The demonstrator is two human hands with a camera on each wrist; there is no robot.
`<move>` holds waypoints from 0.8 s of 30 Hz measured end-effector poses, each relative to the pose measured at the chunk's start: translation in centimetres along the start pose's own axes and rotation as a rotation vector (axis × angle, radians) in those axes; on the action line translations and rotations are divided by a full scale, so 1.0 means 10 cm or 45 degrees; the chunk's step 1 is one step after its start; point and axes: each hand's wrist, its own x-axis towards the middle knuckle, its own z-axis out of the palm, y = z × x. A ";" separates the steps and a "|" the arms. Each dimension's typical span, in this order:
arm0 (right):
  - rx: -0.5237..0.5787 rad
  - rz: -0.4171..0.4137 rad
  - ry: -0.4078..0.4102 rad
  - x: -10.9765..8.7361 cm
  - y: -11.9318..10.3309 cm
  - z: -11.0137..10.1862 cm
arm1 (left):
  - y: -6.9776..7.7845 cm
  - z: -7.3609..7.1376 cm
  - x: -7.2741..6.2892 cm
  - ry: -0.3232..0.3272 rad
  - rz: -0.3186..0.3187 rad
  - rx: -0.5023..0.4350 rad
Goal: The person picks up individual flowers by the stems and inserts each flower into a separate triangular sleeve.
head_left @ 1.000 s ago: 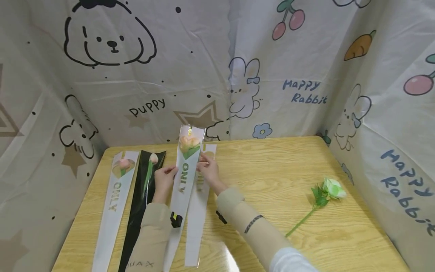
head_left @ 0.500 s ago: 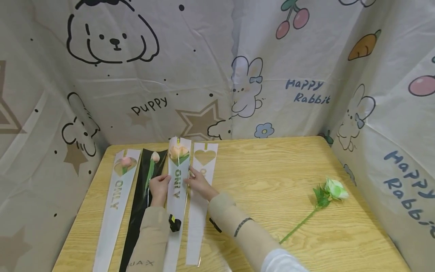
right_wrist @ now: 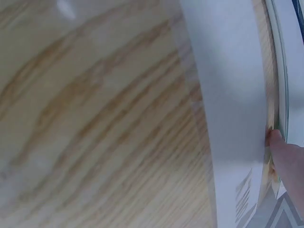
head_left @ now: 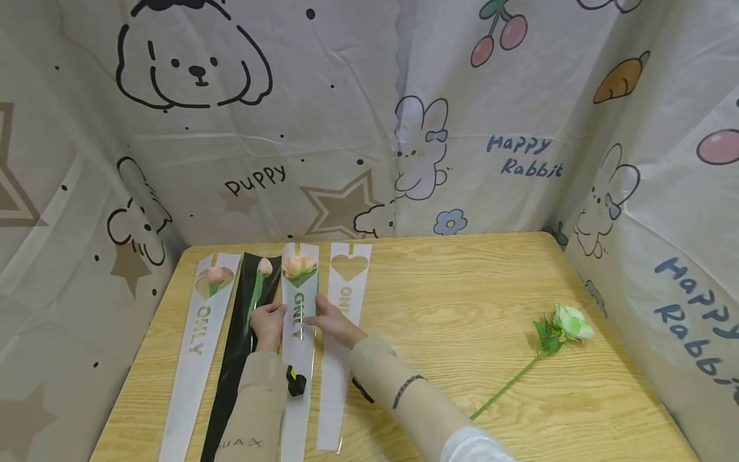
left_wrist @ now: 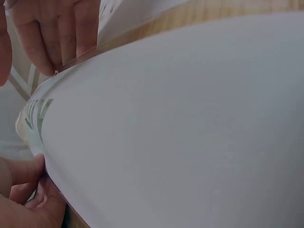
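A white flower sleeve [head_left: 299, 359] with gold ONLY lettering and a heart window shows a peach flower [head_left: 299, 265]. In the head view it lies nearly straight over the table. My left hand [head_left: 269, 326] pinches its left edge; the left wrist view shows that thumb on the rim. My right hand [head_left: 337, 323] touches the right edge, its fingers [left_wrist: 56, 42] fairly straight in the left wrist view. Beside the right hand, partly under it, lies another white sleeve [head_left: 337, 385] with no flower in its heart window.
Left of the hands lie a white sleeve [head_left: 190, 385] with a pink flower and a black sleeve [head_left: 228, 359] with a pink tulip [head_left: 262, 269]. A pale green rose [head_left: 568, 322] lies at the right of the wooden table [head_left: 450, 289]. Printed cloth [head_left: 346, 96] surrounds the table.
Both hands have brought the peach-flower sleeve left and lower, off the other white sleeve, and it lies straighter. The right hand's hold on its edge has loosened.
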 end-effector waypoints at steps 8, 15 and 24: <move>-0.017 -0.030 -0.022 -0.02 0.01 -0.02 | -0.20 0.04 0.18 0.020 0.068 0.105; -0.234 -0.037 0.150 -0.03 -0.03 -0.18 | -0.18 0.12 0.23 0.014 0.063 0.240; -0.346 -0.163 0.605 -0.04 0.00 -0.52 | 0.73 0.18 -0.40 -0.097 0.476 0.383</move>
